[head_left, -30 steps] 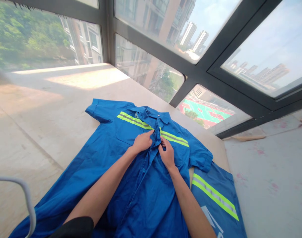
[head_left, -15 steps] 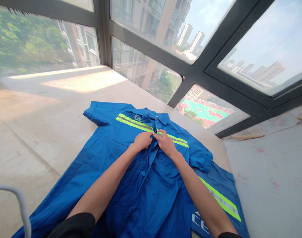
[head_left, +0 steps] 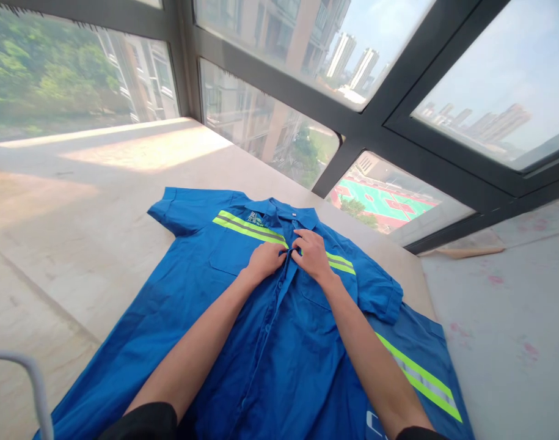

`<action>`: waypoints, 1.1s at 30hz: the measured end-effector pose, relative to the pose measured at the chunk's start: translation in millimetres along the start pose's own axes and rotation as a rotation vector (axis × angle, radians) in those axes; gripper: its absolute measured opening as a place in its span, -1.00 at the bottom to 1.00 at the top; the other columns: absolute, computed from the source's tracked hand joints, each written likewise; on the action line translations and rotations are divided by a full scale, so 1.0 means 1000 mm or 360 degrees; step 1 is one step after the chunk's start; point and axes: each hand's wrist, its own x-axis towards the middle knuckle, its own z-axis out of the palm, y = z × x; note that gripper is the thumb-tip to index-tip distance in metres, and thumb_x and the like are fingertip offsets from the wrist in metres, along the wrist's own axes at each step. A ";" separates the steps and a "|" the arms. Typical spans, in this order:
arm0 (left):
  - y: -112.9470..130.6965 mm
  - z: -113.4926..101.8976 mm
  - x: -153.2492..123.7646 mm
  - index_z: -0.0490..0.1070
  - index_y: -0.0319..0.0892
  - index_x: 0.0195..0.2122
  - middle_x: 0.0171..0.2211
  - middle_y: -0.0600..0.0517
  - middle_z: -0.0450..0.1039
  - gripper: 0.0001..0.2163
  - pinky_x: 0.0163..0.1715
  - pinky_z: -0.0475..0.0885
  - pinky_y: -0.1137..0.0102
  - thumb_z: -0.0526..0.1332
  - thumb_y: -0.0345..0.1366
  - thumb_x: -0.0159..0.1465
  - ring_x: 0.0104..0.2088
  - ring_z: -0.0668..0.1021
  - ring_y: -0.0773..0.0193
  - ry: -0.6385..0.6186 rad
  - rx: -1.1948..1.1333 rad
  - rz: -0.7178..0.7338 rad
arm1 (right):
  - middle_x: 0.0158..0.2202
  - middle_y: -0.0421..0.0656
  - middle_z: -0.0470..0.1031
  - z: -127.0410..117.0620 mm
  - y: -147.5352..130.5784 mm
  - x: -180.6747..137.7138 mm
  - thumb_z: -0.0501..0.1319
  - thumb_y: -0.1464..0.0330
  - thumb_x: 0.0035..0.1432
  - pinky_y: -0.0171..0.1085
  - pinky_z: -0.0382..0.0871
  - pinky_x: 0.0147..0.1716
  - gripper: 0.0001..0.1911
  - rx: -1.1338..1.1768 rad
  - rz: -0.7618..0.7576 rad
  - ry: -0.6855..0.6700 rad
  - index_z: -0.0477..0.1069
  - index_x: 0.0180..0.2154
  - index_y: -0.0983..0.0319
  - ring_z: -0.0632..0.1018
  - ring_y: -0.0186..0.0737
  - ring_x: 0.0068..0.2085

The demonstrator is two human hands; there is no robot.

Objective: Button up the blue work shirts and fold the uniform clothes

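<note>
A blue short-sleeved work shirt with yellow-green and grey reflective stripes lies front side up, its collar pointing away from me. Both hands meet at its front opening, level with the chest stripe. My left hand is closed on the shirt's front edge from the left. From the right, my right hand pinches the opposite edge, its fingertips close to the left ones. Fingers cover whatever button may be between them. Lower on the front strip a button shows.
Beneath the shirt's right side lies another blue garment with a reflective stripe and white lettering. A pale ledge runs up to dark-framed windows. At lower left curves a white tube or cable; floral fabric lies at right.
My right hand has shifted slightly right and its fingers have rearranged at the shirt's edge. My left hand stays at nearly the same place. The view has moved a little.
</note>
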 end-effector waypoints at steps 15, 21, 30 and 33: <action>0.010 0.007 -0.007 0.47 -0.12 -0.06 -0.08 -0.10 0.51 -0.73 -0.17 0.44 0.30 0.03 -0.19 0.39 -0.13 0.58 0.09 0.0033 0.0271 -0.0117 | -0.19 -0.17 0.60 0.004 0.016 -0.010 0.16 0.49 0.13 0.03 0.01 0.17 -0.72 0.0333 -0.0195 -0.0203 0.51 -0.16 0.11 0.53 -0.12 -0.04; 0.017 0.012 -0.009 0.44 -0.17 -0.07 -0.11 -0.13 0.51 -0.76 -0.14 0.40 0.34 0.02 -0.24 0.41 -0.06 0.53 0.10 0.0004 0.0307 -0.0066 | -0.26 -0.16 0.58 0.007 0.020 -0.021 0.17 0.46 0.20 -0.04 0.14 0.07 -0.81 0.0311 -0.0225 -0.0120 0.53 -0.27 0.12 0.51 -0.14 -0.12; 0.013 0.015 -0.006 0.43 -0.11 -0.19 -0.17 -0.01 0.54 -0.88 -0.11 0.37 0.37 0.12 -0.28 0.37 -0.09 0.53 0.18 0.0159 0.0097 -0.0132 | -0.22 -0.12 0.57 0.014 0.014 -0.028 0.13 0.41 0.30 -0.08 0.25 0.01 -0.81 0.0248 -0.0199 0.0109 0.51 -0.27 0.15 0.50 -0.12 -0.08; 0.010 0.013 -0.003 0.45 -0.10 -0.25 -0.25 0.04 0.57 -0.89 -0.19 0.39 0.38 0.16 -0.25 0.34 -0.18 0.57 0.20 0.0222 -0.0136 -0.0262 | -0.20 -0.10 0.57 0.014 0.014 -0.028 0.12 0.41 0.30 -0.06 0.26 0.03 -0.80 0.0252 -0.0184 0.0134 0.53 -0.26 0.14 0.49 -0.10 -0.04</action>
